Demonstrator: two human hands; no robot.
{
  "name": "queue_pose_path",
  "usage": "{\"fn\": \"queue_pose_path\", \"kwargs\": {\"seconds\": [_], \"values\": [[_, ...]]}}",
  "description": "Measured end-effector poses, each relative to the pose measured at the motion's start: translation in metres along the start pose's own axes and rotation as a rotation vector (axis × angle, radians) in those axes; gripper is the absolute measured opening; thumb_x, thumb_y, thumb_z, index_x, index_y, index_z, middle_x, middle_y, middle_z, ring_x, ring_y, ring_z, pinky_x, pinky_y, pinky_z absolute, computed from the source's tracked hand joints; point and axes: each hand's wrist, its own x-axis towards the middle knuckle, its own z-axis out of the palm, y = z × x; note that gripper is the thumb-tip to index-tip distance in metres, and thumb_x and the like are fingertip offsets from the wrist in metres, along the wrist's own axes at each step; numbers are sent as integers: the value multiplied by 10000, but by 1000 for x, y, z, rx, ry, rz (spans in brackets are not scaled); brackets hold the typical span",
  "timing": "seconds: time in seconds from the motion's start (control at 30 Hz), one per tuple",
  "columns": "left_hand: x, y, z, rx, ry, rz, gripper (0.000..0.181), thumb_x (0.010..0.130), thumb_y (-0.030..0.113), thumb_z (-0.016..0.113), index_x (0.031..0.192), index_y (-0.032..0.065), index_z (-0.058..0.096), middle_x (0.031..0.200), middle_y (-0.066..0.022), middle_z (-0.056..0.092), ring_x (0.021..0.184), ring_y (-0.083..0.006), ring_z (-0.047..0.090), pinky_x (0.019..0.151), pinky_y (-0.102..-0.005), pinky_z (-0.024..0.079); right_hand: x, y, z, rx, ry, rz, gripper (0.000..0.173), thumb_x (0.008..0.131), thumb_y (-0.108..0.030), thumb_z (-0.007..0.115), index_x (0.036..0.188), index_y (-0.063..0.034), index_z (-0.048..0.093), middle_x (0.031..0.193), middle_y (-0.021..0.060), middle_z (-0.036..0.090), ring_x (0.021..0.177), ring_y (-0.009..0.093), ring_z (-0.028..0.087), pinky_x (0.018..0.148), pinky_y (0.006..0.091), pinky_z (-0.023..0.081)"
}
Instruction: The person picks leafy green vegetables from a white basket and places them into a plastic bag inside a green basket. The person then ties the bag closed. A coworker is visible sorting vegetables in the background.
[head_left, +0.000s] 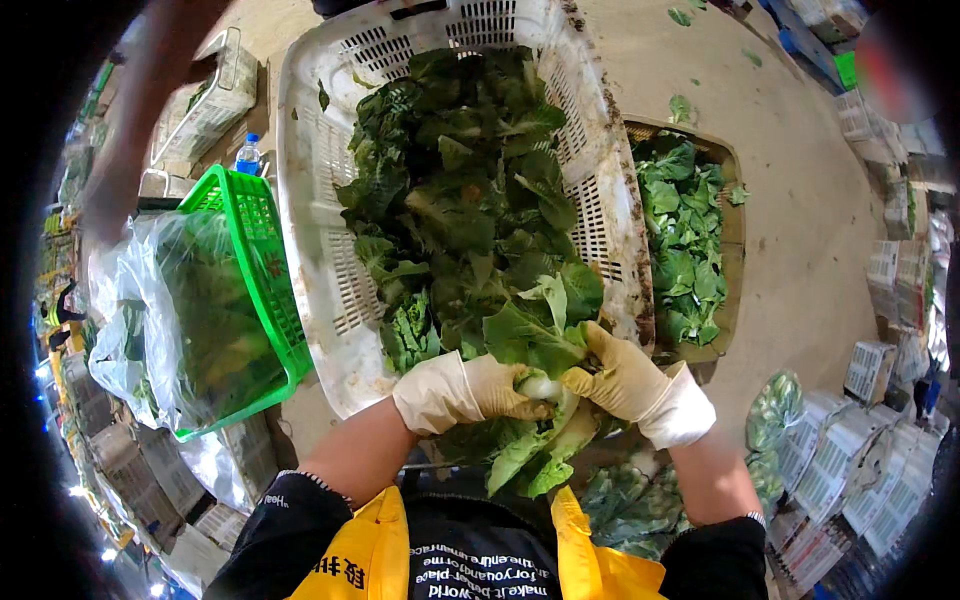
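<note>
Both my hands wear pale rubber gloves and meet over the near end of a large white plastic crate (304, 247). My left hand (480, 390) is closed around the pale stem of a leafy green vegetable (541, 386), whose leaves hang down towards my chest. My right hand (619, 375) pinches a green leaf (536, 334) beside that stem; whether the leaf is still attached cannot be told. Behind my hands, dark leafy greens (457, 202) fill the middle of the crate in a heap. The crate's slotted walls are stained with dirt.
Left stands a green plastic basket (251, 225) with bagged greens (210, 307); a bottle of blue liquid (248, 155) is behind it. A brown bin (733, 247) of loose leaves adjoins the crate's right side. Boxes (840, 450) and bagged vegetables (776, 409) lie right.
</note>
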Motion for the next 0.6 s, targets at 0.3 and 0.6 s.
{"fn": "queue_pose_path", "kwargs": {"seconds": [0.3, 0.6], "values": [[-14, 9, 6, -38, 122, 131, 698, 737, 268, 776, 1317, 20, 476, 1095, -143, 642, 1018, -217, 606, 907, -318, 469, 13, -23, 8, 514, -65, 312, 226, 865, -242, 705, 954, -54, 616, 757, -9, 596, 669, 97, 550, 591, 249, 450], [-14, -18, 12, -302, 38, 348, 751, 716, 271, 836, 1327, 48, 460, 1374, -119, 469, 1203, -195, 488, 1019, -343, 403, -44, 2, -58, 619, 887, 1, 269, 817, -148, 676, 1036, -18, 589, 934, 114, 616, 838, 198, 579, 757, 306, 482]]}}
